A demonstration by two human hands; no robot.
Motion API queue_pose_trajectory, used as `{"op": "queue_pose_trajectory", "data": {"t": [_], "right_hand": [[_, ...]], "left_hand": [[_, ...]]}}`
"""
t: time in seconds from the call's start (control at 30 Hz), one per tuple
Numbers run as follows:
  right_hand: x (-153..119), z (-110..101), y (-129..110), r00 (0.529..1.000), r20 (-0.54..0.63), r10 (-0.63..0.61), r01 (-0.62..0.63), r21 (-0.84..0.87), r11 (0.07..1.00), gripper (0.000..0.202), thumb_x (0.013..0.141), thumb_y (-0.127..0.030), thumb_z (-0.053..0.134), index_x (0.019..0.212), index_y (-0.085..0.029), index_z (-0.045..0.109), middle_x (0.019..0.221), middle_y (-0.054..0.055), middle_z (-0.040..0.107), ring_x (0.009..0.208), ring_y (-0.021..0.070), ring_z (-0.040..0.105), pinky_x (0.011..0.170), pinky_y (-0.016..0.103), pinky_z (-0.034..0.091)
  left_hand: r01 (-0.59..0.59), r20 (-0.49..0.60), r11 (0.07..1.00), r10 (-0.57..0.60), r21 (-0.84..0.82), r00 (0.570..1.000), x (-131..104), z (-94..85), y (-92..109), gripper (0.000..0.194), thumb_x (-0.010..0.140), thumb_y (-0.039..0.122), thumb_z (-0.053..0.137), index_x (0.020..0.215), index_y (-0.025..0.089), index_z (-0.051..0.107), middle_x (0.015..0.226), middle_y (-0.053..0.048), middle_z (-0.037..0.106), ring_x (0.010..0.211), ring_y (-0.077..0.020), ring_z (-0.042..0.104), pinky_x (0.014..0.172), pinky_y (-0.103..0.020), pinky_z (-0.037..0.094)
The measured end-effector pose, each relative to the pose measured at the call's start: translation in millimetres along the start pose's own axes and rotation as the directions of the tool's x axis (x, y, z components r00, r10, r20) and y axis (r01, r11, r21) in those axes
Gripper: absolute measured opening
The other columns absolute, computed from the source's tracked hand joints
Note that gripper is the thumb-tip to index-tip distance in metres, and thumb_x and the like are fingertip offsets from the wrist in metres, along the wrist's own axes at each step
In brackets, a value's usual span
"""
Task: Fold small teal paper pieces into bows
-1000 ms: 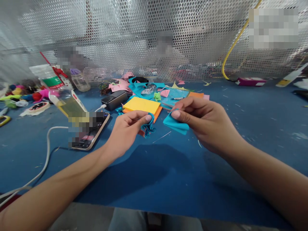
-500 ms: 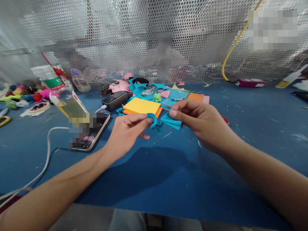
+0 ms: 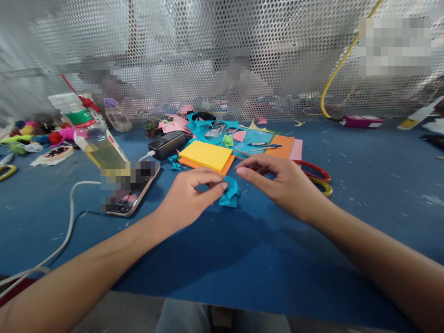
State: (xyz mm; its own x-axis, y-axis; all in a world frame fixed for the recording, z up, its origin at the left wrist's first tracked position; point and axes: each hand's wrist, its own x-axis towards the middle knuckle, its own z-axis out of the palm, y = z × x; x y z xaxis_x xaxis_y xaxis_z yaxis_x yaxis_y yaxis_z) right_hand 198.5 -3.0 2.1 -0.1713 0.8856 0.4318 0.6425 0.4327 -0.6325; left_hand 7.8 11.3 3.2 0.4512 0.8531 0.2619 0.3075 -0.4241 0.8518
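A crumpled, folded piece of blue paper (image 3: 230,194) is pinched at its upper left between the thumb and fingers of my left hand (image 3: 190,194). Just to the right of it hovers my right hand (image 3: 280,182), fingers curved and a little apart, with nothing visible in them. Beyond both hands lies a stack of yellow paper (image 3: 206,154) on orange sheets. Scissors with red and yellow handles (image 3: 317,175) rest partly behind my right hand.
A phone (image 3: 140,189) with a white cable lies left, beside a tilted bottle (image 3: 100,143) and a black box-shaped device (image 3: 168,144). Blue, pink and orange paper scraps and a pair of compasses (image 3: 265,146) lie at the back, before a perforated metal screen (image 3: 284,55).
My right hand has let go of the blue paper and moved slightly away. The blue paper now hangs from my left hand, and the scissor handles have come into fuller view.
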Motion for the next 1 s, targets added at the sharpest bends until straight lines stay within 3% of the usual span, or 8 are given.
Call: {"op": "queue_pose_trajectory", "data": {"t": [0.1,0.2,0.43,0.57,0.73,1.0], "right_hand": [[-5.1,1.7,-11.6,0.999,0.026,-0.029,0.028,0.033,0.999,0.016,0.078,-0.035,0.059,0.076,-0.02,0.064,0.076,0.001,0.066,0.072,0.0149,0.058,0.065,0.026,0.045],[-8.1,3.8,-14.2,0.998,0.038,-0.054,0.054,0.012,0.998,0.011,0.078,-0.027,0.059,0.071,-0.019,0.062,0.074,0.0,0.065,0.071,0.0145,0.059,0.066,0.026,0.045],[-8.8,7.5,-10.8,0.964,0.085,-0.252,0.262,-0.131,0.956,0.013,0.08,-0.019,0.054,0.072,-0.017,0.064,0.078,0.004,0.068,0.076,0.0173,0.061,0.073,0.03,0.046],[-8.4,8.2,-11.4,0.971,0.061,-0.23,0.237,-0.174,0.956,0.014,0.081,-0.021,0.054,0.071,-0.017,0.064,0.078,0.005,0.068,0.074,0.0182,0.061,0.07,0.031,0.047],[-8.8,7.6,-11.5,0.962,0.038,-0.269,0.271,-0.201,0.941,0.015,0.08,-0.019,0.054,0.069,-0.018,0.063,0.078,0.004,0.069,0.073,0.0185,0.062,0.07,0.032,0.047],[-8.4,5.1,-11.0,0.962,0.018,-0.272,0.269,-0.207,0.94,0.015,0.08,-0.023,0.057,0.067,-0.018,0.062,0.072,0.003,0.068,0.07,0.0181,0.061,0.067,0.032,0.045]], "left_hand": [[-0.09,-0.059,0.986,0.099,0.142,0.993,-2.3,2.9,-2.5,0.013,0.077,0.025,0.06,0.081,0.018,0.07,0.08,-0.003,0.069,0.069,-0.0124,0.061,0.053,-0.017,0.048],[-0.1,-0.125,0.976,0.125,0.193,0.984,-3.3,4.5,-4.0,0.015,0.077,0.028,0.061,0.083,0.018,0.07,0.077,-0.002,0.071,0.065,-0.0117,0.062,0.052,-0.016,0.047],[-0.078,-0.082,0.98,0.094,0.182,0.992,-3.9,3.8,0.0,0.017,0.078,0.028,0.058,0.084,0.016,0.07,0.085,-0.004,0.071,0.073,-0.0146,0.065,0.052,-0.017,0.048],[-0.026,-0.091,0.987,0.041,0.158,0.995,-4.6,2.8,2.4,0.019,0.077,0.03,0.06,0.085,0.017,0.071,0.082,-0.003,0.072,0.062,-0.0124,0.063,0.051,-0.018,0.048],[-0.056,-0.123,0.978,0.082,0.2,0.989,-4.1,2.2,2.6,0.018,0.072,0.032,0.067,0.082,0.018,0.071,0.08,-0.003,0.072,0.065,-0.0139,0.064,0.051,-0.018,0.047],[-0.134,-0.124,0.954,0.172,0.269,0.977,-4.3,2.2,-0.7,0.014,0.075,0.026,0.061,0.079,0.017,0.071,0.078,-0.004,0.072,0.069,-0.0136,0.064,0.052,-0.017,0.049]]}}
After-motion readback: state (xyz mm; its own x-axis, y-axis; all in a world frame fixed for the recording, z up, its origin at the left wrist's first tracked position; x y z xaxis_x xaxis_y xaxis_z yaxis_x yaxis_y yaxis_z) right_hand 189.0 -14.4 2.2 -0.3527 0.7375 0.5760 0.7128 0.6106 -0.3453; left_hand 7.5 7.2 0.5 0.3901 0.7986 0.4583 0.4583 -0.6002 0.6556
